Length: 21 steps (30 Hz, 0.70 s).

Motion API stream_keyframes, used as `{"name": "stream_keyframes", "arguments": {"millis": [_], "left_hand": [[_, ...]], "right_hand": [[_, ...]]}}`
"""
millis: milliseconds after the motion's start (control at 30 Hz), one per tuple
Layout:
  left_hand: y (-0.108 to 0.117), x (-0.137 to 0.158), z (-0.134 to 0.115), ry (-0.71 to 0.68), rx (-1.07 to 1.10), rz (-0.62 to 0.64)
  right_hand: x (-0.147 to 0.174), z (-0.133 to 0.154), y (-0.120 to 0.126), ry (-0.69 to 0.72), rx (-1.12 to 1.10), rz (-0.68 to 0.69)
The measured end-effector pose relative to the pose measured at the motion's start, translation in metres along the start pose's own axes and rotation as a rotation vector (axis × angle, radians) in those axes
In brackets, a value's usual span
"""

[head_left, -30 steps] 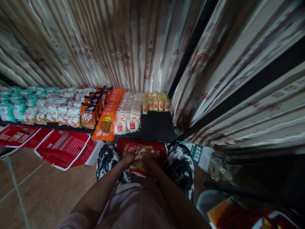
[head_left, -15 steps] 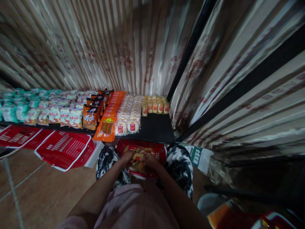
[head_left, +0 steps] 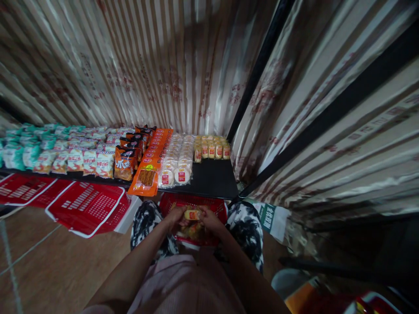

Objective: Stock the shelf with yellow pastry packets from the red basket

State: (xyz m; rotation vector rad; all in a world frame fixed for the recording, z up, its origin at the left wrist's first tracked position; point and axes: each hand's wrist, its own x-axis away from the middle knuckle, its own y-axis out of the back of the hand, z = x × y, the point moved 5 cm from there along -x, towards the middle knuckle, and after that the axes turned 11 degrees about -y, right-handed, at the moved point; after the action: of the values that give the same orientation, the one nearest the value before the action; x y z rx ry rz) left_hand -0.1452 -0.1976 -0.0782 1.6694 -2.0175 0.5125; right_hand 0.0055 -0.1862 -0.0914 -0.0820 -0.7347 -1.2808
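Observation:
Between my knees stands a red basket point(head_left: 218, 206) with several small yellow-wrapped snack packs point(head_left: 193, 232) in it. Over the basket I hold one yellow snack pack point(head_left: 191, 214) with a red label, lying level. My left hand point(head_left: 176, 216) is closed on its left end and my right hand point(head_left: 208, 217) on its right end. Similar yellow packs point(head_left: 211, 149) stand in rows on the black shelf point(head_left: 216, 174) ahead. Left of those lie clear-wrapped round white cakes point(head_left: 175, 168).
Orange snack bags point(head_left: 144, 179), dark-and-orange bags point(head_left: 124, 163), white bags point(head_left: 83, 162) and teal bags point(head_left: 31, 155) fill the shelf's left. Red baskets point(head_left: 88, 205) are below it. A black post point(head_left: 258, 69) rises at the shelf's right end; striped sheeting point(head_left: 147, 65) hangs behind.
The yellow pack has come up a little and turned so its red label faces me. Both hands stay over the basket. The view has shifted slightly.

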Motion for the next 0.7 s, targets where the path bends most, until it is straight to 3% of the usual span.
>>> {"name": "stream_keyframes", "arguments": {"millis": [100,267,700], "left_hand": [[-0.004,0.006,-0.005,-0.056,0.028,0.07],[-0.012,0.017,-0.015,-0.136,0.08,0.171],[-0.026,0.015,-0.013,-0.23,0.067,0.198]], "right_hand": [[0.004,0.001,0.006,-0.106,-0.081,0.04],[0.009,0.015,0.022,-0.033,-0.126,0.031],[0.01,0.047,0.042,0.07,-0.127,-0.037]]}}
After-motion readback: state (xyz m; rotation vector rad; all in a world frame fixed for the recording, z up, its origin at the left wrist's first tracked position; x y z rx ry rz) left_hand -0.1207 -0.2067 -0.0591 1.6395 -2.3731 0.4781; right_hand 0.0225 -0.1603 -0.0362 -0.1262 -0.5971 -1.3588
